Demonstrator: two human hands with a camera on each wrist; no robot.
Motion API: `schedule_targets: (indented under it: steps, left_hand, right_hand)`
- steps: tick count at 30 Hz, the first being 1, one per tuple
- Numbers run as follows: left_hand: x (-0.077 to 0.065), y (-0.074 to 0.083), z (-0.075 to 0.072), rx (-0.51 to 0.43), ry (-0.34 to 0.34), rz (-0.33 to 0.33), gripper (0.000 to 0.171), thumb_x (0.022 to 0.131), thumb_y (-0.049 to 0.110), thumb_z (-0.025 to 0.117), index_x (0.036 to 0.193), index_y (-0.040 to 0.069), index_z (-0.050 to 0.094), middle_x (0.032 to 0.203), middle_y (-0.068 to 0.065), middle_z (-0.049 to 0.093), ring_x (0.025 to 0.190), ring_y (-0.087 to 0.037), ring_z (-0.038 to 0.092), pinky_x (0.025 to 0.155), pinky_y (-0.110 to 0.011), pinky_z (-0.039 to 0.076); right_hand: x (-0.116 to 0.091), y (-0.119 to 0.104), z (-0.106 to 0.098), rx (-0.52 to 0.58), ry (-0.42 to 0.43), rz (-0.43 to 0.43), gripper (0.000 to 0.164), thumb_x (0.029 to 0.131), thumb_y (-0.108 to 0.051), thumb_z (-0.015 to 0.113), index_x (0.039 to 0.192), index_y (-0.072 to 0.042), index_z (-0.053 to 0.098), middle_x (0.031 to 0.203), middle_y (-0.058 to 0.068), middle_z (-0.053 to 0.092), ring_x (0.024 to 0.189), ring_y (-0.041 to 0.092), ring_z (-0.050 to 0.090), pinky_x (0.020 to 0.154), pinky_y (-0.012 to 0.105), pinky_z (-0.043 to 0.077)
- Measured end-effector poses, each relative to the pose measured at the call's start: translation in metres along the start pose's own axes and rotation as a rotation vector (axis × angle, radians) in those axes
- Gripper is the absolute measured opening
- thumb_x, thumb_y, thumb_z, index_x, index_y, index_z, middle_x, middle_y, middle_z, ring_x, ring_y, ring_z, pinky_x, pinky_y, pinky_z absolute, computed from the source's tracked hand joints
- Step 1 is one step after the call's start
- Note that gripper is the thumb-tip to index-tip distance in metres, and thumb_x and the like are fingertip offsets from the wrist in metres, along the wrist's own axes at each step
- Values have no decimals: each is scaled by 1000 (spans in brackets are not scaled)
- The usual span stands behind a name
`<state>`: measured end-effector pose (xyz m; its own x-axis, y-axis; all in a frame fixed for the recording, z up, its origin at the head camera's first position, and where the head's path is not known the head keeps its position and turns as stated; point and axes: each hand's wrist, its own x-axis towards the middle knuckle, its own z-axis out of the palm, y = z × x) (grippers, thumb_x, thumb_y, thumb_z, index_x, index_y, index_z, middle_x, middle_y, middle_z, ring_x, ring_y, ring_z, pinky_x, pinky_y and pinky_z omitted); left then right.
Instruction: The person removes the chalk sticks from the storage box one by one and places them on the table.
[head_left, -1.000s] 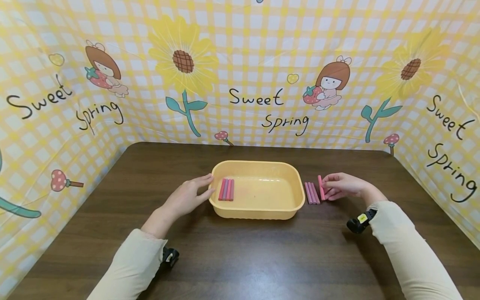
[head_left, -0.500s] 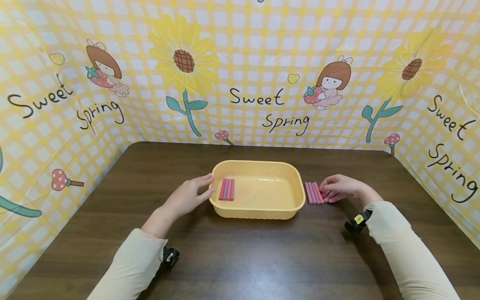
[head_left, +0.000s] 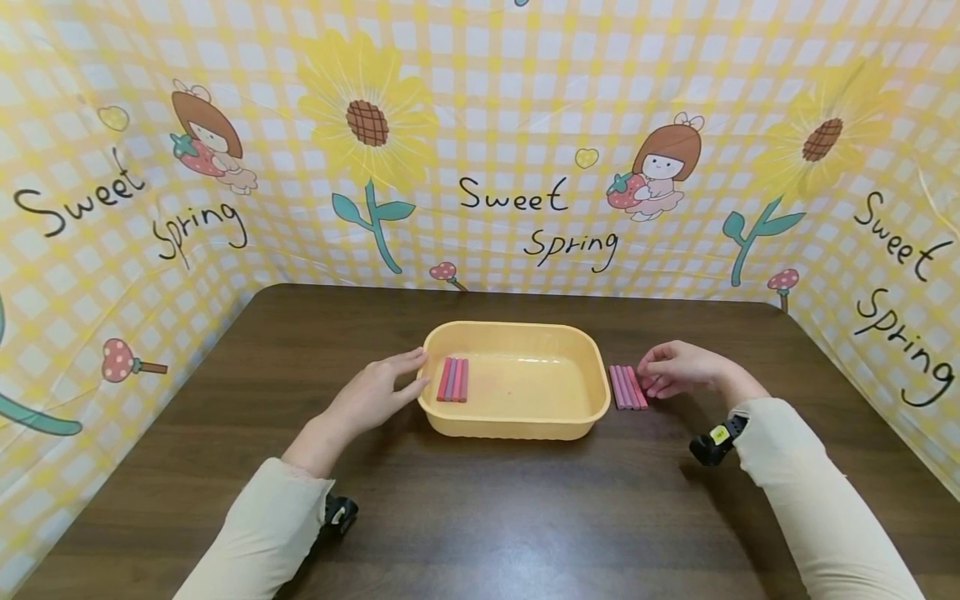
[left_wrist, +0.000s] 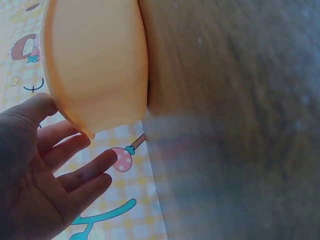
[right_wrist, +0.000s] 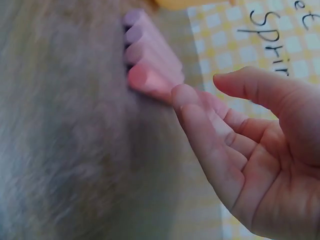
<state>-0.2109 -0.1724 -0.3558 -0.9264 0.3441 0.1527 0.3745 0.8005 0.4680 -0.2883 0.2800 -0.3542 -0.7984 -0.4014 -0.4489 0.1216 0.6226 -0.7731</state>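
Note:
A yellow plastic basin point(head_left: 517, 427) stands on the table. My left hand point(head_left: 375, 390) touches its left rim with extended fingers and thumb; the left wrist view shows these fingertips at the basin's edge. Inside, against the left end, several pink and purple chalk-like sticks point(head_left: 453, 380) lie side by side. A second row of such sticks point(head_left: 627, 387) lies on the table just right of the basin. My right hand point(head_left: 681, 368) is beside that row. In the right wrist view its thumb stands apart, and its fingertips are at the end of the outermost pink stick point(right_wrist: 150, 82).
The dark wooden table point(head_left: 480, 517) spreads out in front of the basin. A yellow checked cloth point(head_left: 495, 108) with printed flowers and figures rises behind the table and at both sides. Black wrist cameras point(head_left: 718, 442) sit at both cuffs.
My right hand has set the pink stick down against the right row and let go of it, then lifted slightly away. The left hand and the basin have stayed put.

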Motion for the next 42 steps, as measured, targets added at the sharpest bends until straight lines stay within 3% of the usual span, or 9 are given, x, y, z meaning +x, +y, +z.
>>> schedule_targets:
  steps: [7,14,24,32,37,42]
  left_hand:
    - [-1,0,-1,-4,2,2,49,93,28,56,134,3,49,142,-14,46,131,-34,44,108,-51,36]
    - [-1,-2,0,-1,8,12,48,93,27,56,134,2,50,142,-15,47,130,-34,45,107,-50,36]
    - [-1,-2,0,4,6,11,49,93,27,56,134,2,49,142,-15,46,130,-34,45,107,-50,37]
    - [-1,-2,0,-1,9,12,48,93,25,56,134,2,49,142,-15,46,130,-34,45,107,-51,37]
    - [0,-1,0,1,6,14,48,93,26,57,134,2,49,142,-15,47,130,-34,45,107,-50,37]
    - [0,-1,-1,2,6,17,48,93,24,57,134,1,49,141,-16,47,130,-34,45,107,-51,37]
  right_hand:
    - [0,-27,3,-95,34,-63,41,95,-24,52,117,10,49,98,11,67,81,12,64,79,33,58]
    - [1,-54,11,-110,36,-104,42,94,-29,55,116,7,51,94,7,65,80,11,63,82,39,57]
    - [9,-86,27,-128,11,-154,42,93,-27,56,117,7,53,95,10,65,76,10,62,79,35,58]
    - [17,-103,41,-115,-33,-174,38,93,-24,56,114,7,52,96,13,65,74,8,61,70,24,55]
    - [23,-111,46,-155,-48,-193,38,93,-25,56,115,6,53,101,19,65,78,11,63,77,30,57]
    - [27,-120,52,-204,-64,-204,36,93,-26,56,114,4,56,99,15,66,79,13,65,79,34,58]
